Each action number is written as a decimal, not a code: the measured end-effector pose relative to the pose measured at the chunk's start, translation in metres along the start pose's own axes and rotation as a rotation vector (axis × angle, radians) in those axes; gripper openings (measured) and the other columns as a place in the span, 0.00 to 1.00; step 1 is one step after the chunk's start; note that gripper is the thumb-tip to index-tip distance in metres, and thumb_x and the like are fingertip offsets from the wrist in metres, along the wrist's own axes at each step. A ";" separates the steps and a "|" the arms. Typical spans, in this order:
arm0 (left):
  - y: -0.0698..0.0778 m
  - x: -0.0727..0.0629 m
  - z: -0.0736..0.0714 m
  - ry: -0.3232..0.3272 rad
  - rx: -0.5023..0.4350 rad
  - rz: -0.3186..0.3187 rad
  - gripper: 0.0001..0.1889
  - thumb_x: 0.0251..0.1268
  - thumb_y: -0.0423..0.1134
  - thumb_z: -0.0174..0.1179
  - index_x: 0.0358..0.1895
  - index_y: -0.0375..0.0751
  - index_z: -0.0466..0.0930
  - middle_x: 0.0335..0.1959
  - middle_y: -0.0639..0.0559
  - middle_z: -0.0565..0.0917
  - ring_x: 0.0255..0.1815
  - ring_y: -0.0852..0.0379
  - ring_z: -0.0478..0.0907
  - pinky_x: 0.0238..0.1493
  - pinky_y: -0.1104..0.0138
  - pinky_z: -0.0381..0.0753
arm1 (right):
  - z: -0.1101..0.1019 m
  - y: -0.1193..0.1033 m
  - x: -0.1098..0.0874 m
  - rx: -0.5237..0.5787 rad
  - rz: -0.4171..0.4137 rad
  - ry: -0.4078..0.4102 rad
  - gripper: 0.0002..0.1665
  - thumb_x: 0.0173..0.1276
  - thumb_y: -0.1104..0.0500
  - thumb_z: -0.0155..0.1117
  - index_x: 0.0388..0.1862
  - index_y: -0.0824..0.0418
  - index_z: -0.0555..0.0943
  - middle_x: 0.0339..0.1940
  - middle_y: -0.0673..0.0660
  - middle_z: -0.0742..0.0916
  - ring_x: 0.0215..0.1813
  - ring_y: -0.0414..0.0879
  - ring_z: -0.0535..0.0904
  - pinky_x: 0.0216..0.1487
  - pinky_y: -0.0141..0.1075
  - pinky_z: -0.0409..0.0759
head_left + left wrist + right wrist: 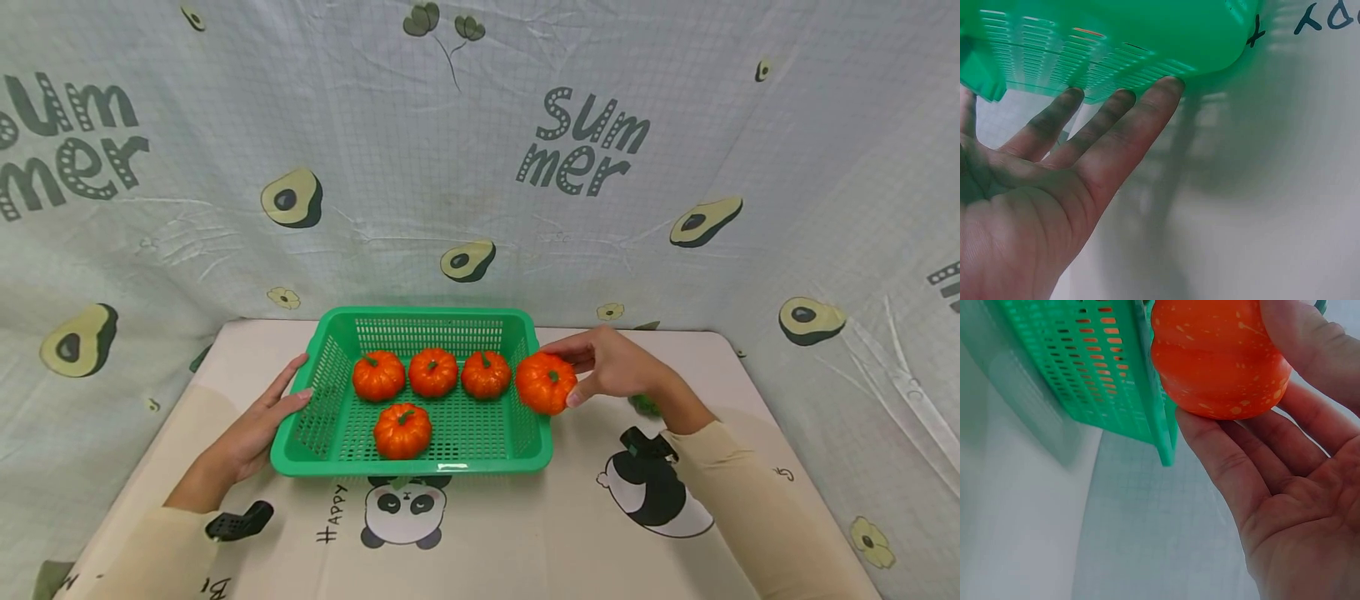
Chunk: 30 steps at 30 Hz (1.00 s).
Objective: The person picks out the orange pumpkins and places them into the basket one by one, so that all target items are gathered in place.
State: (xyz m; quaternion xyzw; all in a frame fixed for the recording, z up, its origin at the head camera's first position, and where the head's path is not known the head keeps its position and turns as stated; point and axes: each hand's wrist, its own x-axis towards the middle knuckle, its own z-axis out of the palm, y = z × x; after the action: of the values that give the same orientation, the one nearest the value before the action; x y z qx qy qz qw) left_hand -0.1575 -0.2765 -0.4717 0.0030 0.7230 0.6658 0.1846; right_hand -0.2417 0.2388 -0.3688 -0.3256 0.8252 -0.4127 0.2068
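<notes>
My right hand (617,367) holds a small orange pumpkin (546,383) with a green stem, thumb on one side and fingers on the other. This pumpkin overlaps the right rim of a green plastic basket (411,468) in the head view; the right wrist view shows it close beside the basket's slotted wall (1094,362). At the basket's left side, my left hand (255,429) touches the rim. Its straight fingers (1125,134) reach the outer wall in the left wrist view. Inside the basket, three pumpkins (432,372) stand in a back row and another pumpkin (402,431) sits nearer the front.
The basket stands on a pale table (510,542) printed with a panda and lettering. Something small and green (645,406) shows behind my right wrist. A light curtain (375,167) with avocado prints hangs at the back and sides.
</notes>
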 end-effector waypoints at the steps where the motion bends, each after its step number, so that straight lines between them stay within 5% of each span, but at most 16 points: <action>1: 0.000 0.000 0.000 -0.001 0.000 0.000 0.38 0.87 0.51 0.44 0.84 0.76 0.29 0.85 0.33 0.42 0.60 0.64 0.76 0.55 0.66 0.85 | 0.001 -0.001 0.000 0.001 -0.002 -0.001 0.42 0.53 0.67 0.83 0.68 0.69 0.79 0.62 0.65 0.87 0.60 0.57 0.87 0.60 0.42 0.85; 30: 0.001 -0.001 0.001 0.003 0.004 0.007 0.39 0.86 0.51 0.45 0.84 0.74 0.28 0.86 0.33 0.41 0.61 0.65 0.75 0.56 0.68 0.84 | 0.027 -0.015 0.014 0.010 -0.045 -0.063 0.42 0.53 0.66 0.83 0.68 0.70 0.79 0.63 0.66 0.87 0.62 0.58 0.87 0.61 0.40 0.85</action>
State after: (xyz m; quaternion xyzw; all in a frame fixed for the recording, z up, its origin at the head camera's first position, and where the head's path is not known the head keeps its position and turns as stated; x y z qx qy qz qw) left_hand -0.1566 -0.2761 -0.4708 0.0049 0.7246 0.6650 0.1809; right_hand -0.2294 0.2069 -0.3732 -0.3561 0.8085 -0.4109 0.2249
